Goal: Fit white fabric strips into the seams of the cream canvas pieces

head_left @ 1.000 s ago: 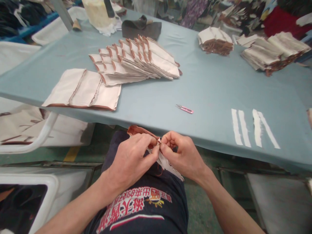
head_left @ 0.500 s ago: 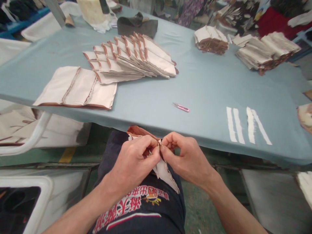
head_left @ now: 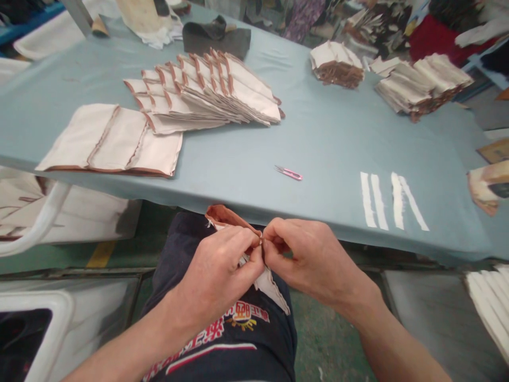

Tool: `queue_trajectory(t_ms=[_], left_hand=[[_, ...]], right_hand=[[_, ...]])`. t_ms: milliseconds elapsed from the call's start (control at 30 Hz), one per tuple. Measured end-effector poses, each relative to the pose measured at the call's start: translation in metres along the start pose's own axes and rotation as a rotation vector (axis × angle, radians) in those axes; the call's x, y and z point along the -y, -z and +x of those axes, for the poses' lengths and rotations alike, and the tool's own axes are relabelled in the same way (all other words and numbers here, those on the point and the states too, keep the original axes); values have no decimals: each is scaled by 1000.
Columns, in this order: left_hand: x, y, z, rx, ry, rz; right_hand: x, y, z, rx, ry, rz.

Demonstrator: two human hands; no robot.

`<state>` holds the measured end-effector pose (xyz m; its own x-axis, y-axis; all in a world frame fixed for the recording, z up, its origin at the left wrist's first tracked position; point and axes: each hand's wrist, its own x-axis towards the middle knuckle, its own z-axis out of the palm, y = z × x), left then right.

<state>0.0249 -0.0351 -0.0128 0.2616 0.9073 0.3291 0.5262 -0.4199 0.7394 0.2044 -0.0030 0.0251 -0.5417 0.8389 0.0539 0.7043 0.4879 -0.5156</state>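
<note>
The dark navy garment (head_left: 274, 339) bears red lettering (head_left: 214, 330) and a yellow sun (head_left: 242, 324).

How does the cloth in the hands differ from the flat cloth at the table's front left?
The held cloth is bunched, pinched by the left hand and right hand; the flat cloth lies spread on the table. The held cloth shows a broad brown band, while the flat cloth shows brown only along its edge and seams. Both are off-white and brown.
</note>
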Motion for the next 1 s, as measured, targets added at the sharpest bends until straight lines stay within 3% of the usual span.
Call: queue_trajectory(t_ms=[200, 367, 467, 567, 633, 767, 1000], left_hand=[[7, 0, 5, 32, 235, -163], [20, 0, 6, 136, 480, -661], [19, 3, 2, 84, 374, -587], [15, 9, 1, -64, 121, -303], [15, 12, 3, -93, -27, -209], [18, 18, 10, 17, -194, -188], [21, 25, 20, 179, -250, -154]], right_hand=[[-11, -12, 6, 40, -128, 362], [-19, -19, 8, 4, -239, 749], [-19, -17, 7, -1, -207, 783], [-17, -15, 5, 33, -137, 792], [-17, -13, 4, 41, -99, 809], [-16, -11, 3, 83, -56, 821], [-20, -14, 0, 92, -87, 871]])
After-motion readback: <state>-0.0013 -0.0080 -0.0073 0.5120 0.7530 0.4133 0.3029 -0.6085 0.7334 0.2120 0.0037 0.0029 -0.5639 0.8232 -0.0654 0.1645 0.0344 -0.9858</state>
